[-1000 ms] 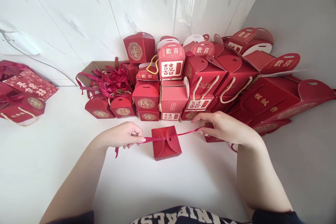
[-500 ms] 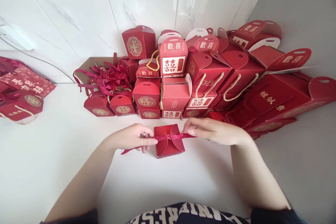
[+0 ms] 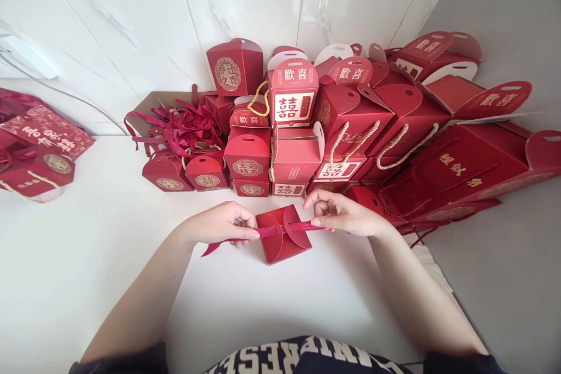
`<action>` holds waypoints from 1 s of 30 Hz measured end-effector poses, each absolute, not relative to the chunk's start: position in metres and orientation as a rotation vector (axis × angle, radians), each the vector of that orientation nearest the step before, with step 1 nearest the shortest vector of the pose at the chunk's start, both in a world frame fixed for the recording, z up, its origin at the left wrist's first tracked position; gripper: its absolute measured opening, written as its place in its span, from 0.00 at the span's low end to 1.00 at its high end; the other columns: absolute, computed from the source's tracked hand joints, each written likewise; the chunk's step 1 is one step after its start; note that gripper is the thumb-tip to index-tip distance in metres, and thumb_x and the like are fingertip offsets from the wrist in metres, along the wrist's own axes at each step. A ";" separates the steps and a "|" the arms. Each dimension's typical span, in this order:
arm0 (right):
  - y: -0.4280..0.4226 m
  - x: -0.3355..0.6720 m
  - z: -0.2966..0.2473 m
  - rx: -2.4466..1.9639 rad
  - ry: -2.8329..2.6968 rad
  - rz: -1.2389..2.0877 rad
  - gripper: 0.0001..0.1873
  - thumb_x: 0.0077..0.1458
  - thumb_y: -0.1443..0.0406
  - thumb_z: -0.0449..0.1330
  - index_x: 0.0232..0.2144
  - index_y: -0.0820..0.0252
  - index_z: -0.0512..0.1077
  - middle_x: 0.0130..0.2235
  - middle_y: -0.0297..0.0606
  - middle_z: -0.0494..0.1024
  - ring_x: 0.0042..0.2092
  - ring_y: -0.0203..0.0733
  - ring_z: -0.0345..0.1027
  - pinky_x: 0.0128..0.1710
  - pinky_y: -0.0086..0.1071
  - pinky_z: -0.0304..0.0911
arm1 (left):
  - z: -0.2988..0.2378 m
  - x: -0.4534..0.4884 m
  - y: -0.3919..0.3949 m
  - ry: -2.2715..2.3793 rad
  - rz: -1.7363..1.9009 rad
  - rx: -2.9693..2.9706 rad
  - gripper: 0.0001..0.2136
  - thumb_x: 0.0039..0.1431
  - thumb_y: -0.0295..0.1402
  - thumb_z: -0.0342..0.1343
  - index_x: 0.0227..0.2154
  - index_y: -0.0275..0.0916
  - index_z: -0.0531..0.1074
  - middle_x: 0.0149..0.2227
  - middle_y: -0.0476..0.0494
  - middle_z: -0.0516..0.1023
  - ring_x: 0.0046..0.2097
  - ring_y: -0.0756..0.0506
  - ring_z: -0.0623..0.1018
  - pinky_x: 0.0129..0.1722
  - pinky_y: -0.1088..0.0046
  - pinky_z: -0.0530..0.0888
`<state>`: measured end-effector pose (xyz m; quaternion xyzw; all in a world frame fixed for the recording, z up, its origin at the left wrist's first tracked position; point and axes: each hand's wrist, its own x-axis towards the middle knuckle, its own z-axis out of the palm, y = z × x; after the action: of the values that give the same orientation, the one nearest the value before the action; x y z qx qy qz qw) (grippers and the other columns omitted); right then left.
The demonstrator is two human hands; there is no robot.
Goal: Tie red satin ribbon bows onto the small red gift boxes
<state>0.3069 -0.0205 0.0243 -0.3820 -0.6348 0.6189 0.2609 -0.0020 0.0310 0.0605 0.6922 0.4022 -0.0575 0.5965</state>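
Note:
A small red gift box [image 3: 287,246] with curved interlocking flaps sits on the white table in front of me. A dark pink ribbon [image 3: 268,232] runs across its top and passes under the flaps. To the left of the box, my left hand [image 3: 228,223] is closed, pinching the ribbon, and a loose tail of it hangs out past the fingers. My right hand [image 3: 344,213] pinches the ribbon's other end just right of the box, with the index finger raised and curled.
Stacked red gift boxes [image 3: 248,160] stand along the tiled wall, several with rope handles. A brown carton [image 3: 151,102] of loose pink ribbons is behind them at left. More red boxes [image 3: 56,165] lie far left. A large red box [image 3: 473,158] leans at right.
My right hand has shifted slightly left and changed its grip on the ribbon. The ribbon now lies straighter and smoother over the box, which has turned a little.

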 end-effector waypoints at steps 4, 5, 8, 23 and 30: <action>-0.024 0.303 0.025 -1.097 -1.807 1.572 0.14 0.60 0.56 0.60 0.42 0.58 0.67 0.27 0.27 0.63 0.28 0.32 0.55 0.29 0.28 0.53 | 0.057 -0.005 0.035 1.004 -0.242 1.608 0.16 0.52 0.45 0.62 0.24 0.36 0.71 0.22 0.47 0.74 0.25 0.50 0.74 0.24 0.76 0.71; -0.024 0.303 0.026 -1.127 -1.823 1.538 0.13 0.60 0.56 0.59 0.42 0.58 0.67 0.27 0.27 0.63 0.28 0.32 0.55 0.29 0.28 0.53 | 0.056 -0.006 0.035 1.010 -0.249 1.611 0.16 0.52 0.45 0.62 0.24 0.36 0.71 0.22 0.47 0.74 0.24 0.50 0.74 0.24 0.76 0.71; -0.026 0.306 0.036 -1.244 -1.845 1.500 0.15 0.60 0.54 0.59 0.42 0.57 0.67 0.25 0.26 0.64 0.24 0.31 0.55 0.25 0.27 0.54 | 0.057 -0.012 0.037 1.037 -0.311 1.598 0.17 0.51 0.47 0.63 0.24 0.36 0.73 0.21 0.47 0.73 0.22 0.49 0.74 0.20 0.76 0.70; -0.035 0.285 0.121 -1.061 -1.639 0.990 0.11 0.56 0.59 0.65 0.38 0.56 0.72 0.32 0.33 0.69 0.34 0.36 0.65 0.36 0.31 0.66 | 0.116 -0.016 0.042 0.755 0.155 1.700 0.15 0.58 0.43 0.59 0.25 0.36 0.80 0.44 0.36 0.80 0.29 0.49 0.75 0.29 0.72 0.73; -0.033 0.260 0.109 -0.983 -1.310 0.797 0.19 0.52 0.61 0.68 0.44 0.51 0.67 0.36 0.33 0.70 0.34 0.36 0.67 0.29 0.29 0.67 | 0.117 -0.001 0.031 0.650 0.690 1.709 0.15 0.52 0.46 0.64 0.35 0.39 0.83 0.36 0.38 0.81 0.41 0.41 0.76 0.44 0.62 0.74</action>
<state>0.2597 -0.0326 0.1091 -0.4263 -0.5680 0.3456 0.6134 -0.0007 0.0311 0.1170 0.7247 0.2758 0.2928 0.5595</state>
